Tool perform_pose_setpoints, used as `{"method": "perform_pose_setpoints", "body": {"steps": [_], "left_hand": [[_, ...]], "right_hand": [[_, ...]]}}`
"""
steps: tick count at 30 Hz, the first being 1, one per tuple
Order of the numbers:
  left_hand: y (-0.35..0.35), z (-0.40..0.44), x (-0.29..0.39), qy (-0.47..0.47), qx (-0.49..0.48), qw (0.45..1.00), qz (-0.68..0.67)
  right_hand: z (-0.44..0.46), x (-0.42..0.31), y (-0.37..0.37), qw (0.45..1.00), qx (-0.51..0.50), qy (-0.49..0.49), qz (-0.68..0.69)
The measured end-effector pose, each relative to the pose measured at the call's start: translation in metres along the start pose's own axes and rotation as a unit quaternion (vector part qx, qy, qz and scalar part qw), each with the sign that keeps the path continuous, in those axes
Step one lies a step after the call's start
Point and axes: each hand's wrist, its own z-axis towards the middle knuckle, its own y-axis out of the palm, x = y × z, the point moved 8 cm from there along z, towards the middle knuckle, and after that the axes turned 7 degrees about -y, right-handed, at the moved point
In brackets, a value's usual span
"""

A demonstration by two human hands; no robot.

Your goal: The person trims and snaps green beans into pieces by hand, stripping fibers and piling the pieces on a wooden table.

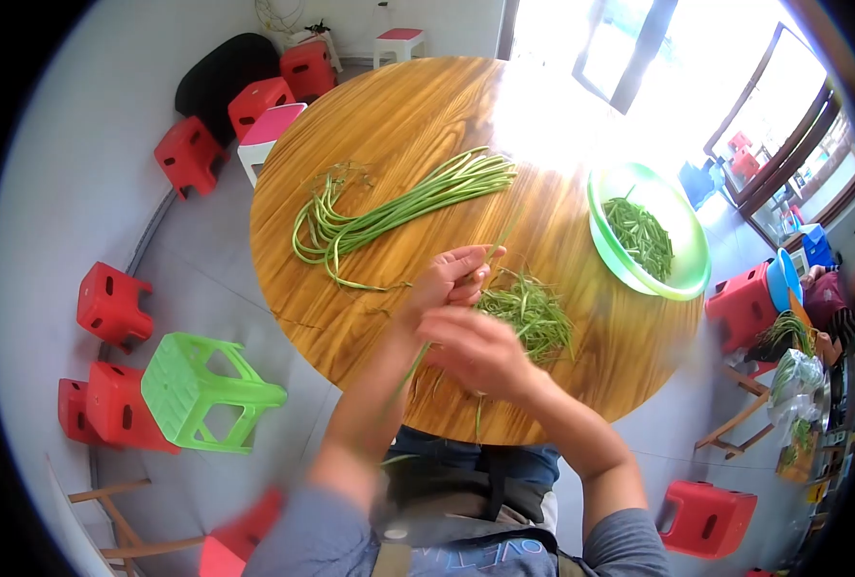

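Observation:
Over the near half of the round wooden table (418, 87), my left hand (452, 279) pinches a thin green stem (501, 236) whose tip points up and away. Just below it is my right hand (476, 348), blurred, with fingers curled; what they hold, if anything, is hidden. A green stem hangs below the hands, along my left forearm. Right beside my hands lies a loose pile of thin green trimmings (533, 313). Farther back is a bundle of long green stems (408, 202), looped at its left end. A pale green basin (692, 264) holds cut green pieces (639, 236).
Red stools (115, 306) and a green stool (182, 385) stand on the floor at the left. Another red stool (708, 519) is at the lower right. At the far right, a person (831, 293) is beside greens and a plastic bag (795, 385). Bright glass doors are behind.

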Motion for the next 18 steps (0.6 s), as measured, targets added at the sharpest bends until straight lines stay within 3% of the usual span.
{"method": "perform_pose_setpoints", "body": {"steps": [1,2,4,7,14,18], "left_hand": [[-0.006,0.005,-0.001,0.022,0.071,0.996,0.047],[-0.003,0.006,-0.004,0.023,0.071,0.995,0.063],[0.001,0.005,-0.007,0.025,0.07,0.993,0.097],[-0.002,0.008,-0.009,0.03,0.096,0.986,0.135],[-0.007,0.011,-0.015,0.014,0.142,0.968,0.204],[0.003,0.011,-0.019,-0.008,0.115,0.963,0.245]], "right_hand": [[-0.006,0.023,-0.024,0.992,0.07,0.097,-0.044],[-0.018,0.045,-0.052,0.967,0.14,0.192,-0.089],[-0.06,0.098,-0.087,0.891,0.273,0.36,-0.051],[-0.091,0.124,-0.102,0.81,0.336,0.467,0.113],[-0.084,0.121,-0.107,0.883,0.279,0.376,0.037],[-0.08,0.119,-0.103,0.884,0.243,0.392,0.077]]}}
